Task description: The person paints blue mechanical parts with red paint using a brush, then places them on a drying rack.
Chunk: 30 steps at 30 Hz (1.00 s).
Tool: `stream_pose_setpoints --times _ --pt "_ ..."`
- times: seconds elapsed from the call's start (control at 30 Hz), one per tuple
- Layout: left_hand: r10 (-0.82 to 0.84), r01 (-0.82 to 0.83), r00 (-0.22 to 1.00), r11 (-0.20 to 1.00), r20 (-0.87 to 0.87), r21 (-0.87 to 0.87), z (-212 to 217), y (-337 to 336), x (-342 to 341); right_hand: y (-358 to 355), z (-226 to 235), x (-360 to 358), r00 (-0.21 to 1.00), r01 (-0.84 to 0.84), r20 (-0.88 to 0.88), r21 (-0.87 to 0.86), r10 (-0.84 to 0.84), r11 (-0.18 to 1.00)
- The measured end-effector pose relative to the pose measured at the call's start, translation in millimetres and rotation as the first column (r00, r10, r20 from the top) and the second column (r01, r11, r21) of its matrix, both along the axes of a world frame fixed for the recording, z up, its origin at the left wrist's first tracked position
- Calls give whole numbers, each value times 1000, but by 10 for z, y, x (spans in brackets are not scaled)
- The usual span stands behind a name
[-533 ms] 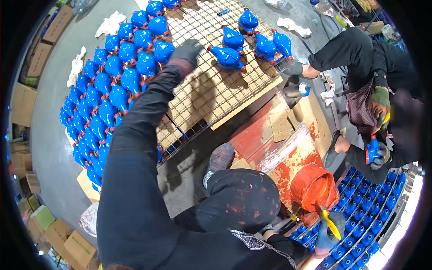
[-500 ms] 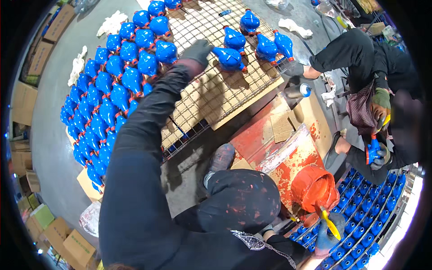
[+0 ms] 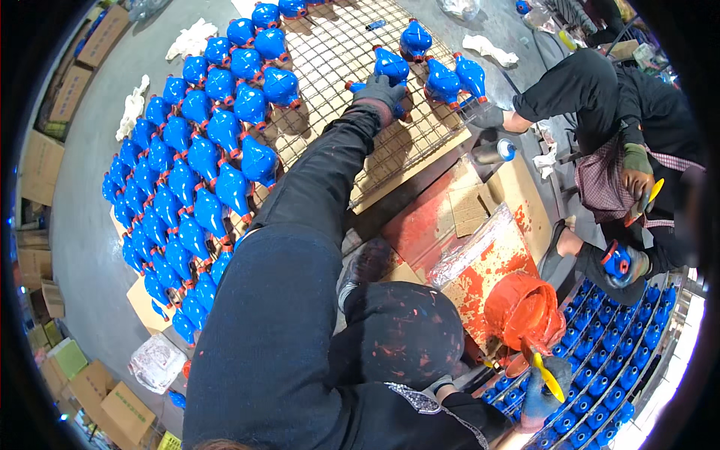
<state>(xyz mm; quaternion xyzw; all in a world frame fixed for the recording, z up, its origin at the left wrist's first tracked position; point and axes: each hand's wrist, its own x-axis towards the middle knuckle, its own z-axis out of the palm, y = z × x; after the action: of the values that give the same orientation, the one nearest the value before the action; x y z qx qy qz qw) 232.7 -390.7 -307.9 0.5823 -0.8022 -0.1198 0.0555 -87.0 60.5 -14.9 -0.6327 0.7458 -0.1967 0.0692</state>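
Observation:
My left hand (image 3: 381, 93), in a dark glove, reaches out over a wire-mesh rack (image 3: 345, 45). Its fingers close over a glossy blue bulb-shaped piece with red ends (image 3: 355, 87), which it mostly hides. Beside it lie several similar pieces, one of them a blue bulb-shaped piece (image 3: 444, 81) just to the right. At the lower right, my gloved right hand (image 3: 546, 390) grips a yellow-handled brush (image 3: 551, 379). The brush's head is at the lip of a tilted bucket of orange-red paint (image 3: 517, 289).
Rows of blue pieces (image 3: 202, 157) cover the rack's left side. Across from me a person holds a blue piece (image 3: 616, 261) and another yellow-handled brush (image 3: 655, 191). More blue parts (image 3: 600, 360) stand in rows at lower right. A spray can (image 3: 495, 152) lies beyond a paint-stained board.
My left hand has moved right from beside the blue piece onto it. The right hand stays by the bucket with the brush. The other person's hands have shifted apart.

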Motion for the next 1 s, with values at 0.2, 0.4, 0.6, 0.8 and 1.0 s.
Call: stream_pose_setpoints --times 0.2,0.4,0.6,0.8,1.0 --pt "-102 111 990 989 -102 96 302 478 286 60 -1 -15 1000 -6 0 0 6 1000" --pt "-150 150 987 989 -64 -2 273 1078 1095 218 44 -186 999 7 -44 21 -6 1000" --pt "-161 158 985 986 58 57 163 1117 1603 311 34 -205 995 95 26 25 -96 995" --pt "-125 121 989 992 84 47 40 1162 1793 532 64 -133 996 84 -28 24 -83 996" --pt "-27 7 961 997 275 75 42 1264 1833 887 140 -52 996 82 -18 -47 -83 996"
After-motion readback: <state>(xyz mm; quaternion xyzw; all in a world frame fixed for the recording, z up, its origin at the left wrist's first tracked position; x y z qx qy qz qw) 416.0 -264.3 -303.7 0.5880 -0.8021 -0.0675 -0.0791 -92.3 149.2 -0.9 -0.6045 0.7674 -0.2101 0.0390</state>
